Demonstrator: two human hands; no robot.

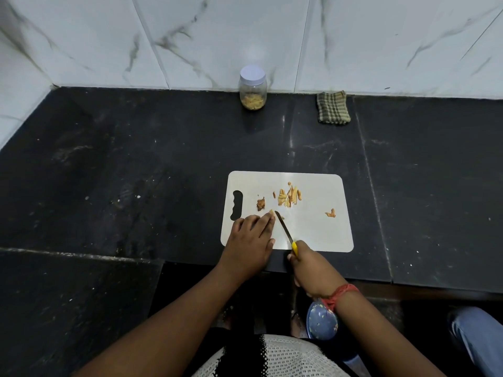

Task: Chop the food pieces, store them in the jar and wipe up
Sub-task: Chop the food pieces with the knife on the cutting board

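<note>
Touching the left hand's fingers (268, 219), a food piece (271, 212).

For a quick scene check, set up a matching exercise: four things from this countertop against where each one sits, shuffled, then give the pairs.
Things:
1. jar
2. checked cloth
3. knife
4. pile of cut strips

Places:
A. middle of the cutting board
B. held in the right hand
C. against the wall, lid on, left of the cloth
D. folded by the wall, right of the jar

Pairs: 1-C, 2-D, 3-B, 4-A
</note>
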